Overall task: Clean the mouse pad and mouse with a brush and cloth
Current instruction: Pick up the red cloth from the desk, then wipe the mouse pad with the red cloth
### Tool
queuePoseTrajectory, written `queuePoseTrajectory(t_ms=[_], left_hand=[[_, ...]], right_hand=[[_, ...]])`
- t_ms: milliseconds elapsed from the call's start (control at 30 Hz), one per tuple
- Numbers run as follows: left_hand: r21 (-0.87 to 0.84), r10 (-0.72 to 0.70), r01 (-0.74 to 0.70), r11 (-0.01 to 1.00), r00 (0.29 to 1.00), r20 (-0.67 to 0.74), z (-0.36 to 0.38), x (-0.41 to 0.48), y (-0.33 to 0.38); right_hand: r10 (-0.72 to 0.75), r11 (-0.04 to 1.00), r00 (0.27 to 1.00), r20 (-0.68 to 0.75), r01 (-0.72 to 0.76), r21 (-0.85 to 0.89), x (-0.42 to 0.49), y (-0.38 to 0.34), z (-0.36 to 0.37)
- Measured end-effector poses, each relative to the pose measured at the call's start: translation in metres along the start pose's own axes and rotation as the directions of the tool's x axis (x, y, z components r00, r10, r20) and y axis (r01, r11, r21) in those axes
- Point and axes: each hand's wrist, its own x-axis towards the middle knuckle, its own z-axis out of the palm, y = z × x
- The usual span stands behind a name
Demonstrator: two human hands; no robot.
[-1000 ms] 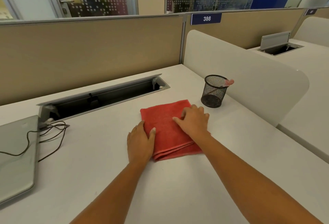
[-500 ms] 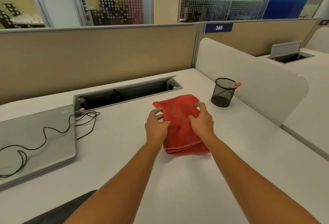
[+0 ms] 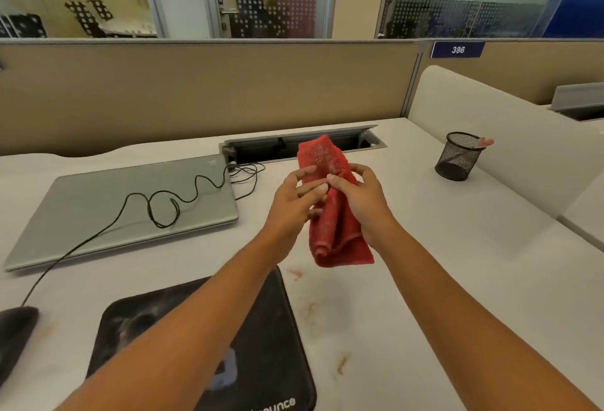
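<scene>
Pale office counter (image 3: pixel 425 247) under a beige partition, faint rusty smears (image 3: pixel 310 309) toward its near side. Red cloth (image 3: pixel 331 221) held up clear of that counter, bunched lengthwise, long axis running near to far, top end tipped away toward the cable trough (image 3: pixel 261 149), lower folds dangling. Both hands clamped on it at mid-length: left hand (image 3: pixel 292 198) pinching from the left with fingers across the fabric, right hand (image 3: pixel 364 196) wrapped round the right side, the two nearly touching. Mouse pad (image 3: pixel 277 345) below, nearer the body and leftward of the cloth, partly under the left forearm; black, round-cornered, pale lettering at its near edge. Mouse (image 3: pixel 14 332) farther left at the frame edge, dark and blurred, its cable (image 3: pixel 149 211) looping over a closed laptop (image 3: pixel 98 188). Left hand nearer both; likely a draw back and down-left to begin wiping. Brush not identifiable; mesh cup (image 3: pixel 457 157) well off to the right.
</scene>
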Motion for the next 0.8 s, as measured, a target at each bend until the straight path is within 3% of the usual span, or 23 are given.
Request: queuePoseTrajectory(t_ms=[100,167,267,333,433,633,700,800], left_hand=[[0.069,0.049,-0.047,0.996,0.998,-0.031,-0.059,-0.041,0.012],[0.163,0.061,-0.033,0.986,0.983,-0.171,-0.108,-0.072,0.015],[0.309,0.098,0.064,0.949,0.871,-0.482,-0.178,-0.121,0.005],[0.382,0.117,0.139,0.914,0.809,-0.576,-0.212,-0.149,-0.006],[0.611,0.170,0.212,0.763,0.846,-0.505,-0.243,-0.172,-0.026],[0.900,0.129,0.153,0.407,0.966,-0.223,-0.262,-0.180,-0.055],[0.951,0.094,0.131,0.280,0.982,-0.163,-0.262,-0.179,-0.060],[0.985,0.029,0.126,0.114,0.991,-0.130,-0.267,-0.179,-0.066]], right_hand=[[-0.052,0.993,0.995,0.085,0.060,-0.098,-0.029,-0.004,0.033],[-0.092,0.978,0.987,0.131,0.114,-0.174,-0.050,-0.005,0.057],[-0.193,0.915,0.957,0.218,0.256,-0.312,-0.079,0.001,0.091],[-0.255,0.826,0.928,0.272,0.355,-0.438,-0.097,0.009,0.112],[-0.243,0.659,0.906,0.347,0.416,-0.627,-0.120,0.028,0.141],[-0.094,0.289,0.910,0.403,0.413,-0.864,-0.146,0.076,0.179],[-0.047,0.267,0.916,0.398,0.396,-0.879,-0.144,0.086,0.185],[-0.030,0.321,0.929,0.370,0.359,-0.876,-0.134,0.093,0.193]])
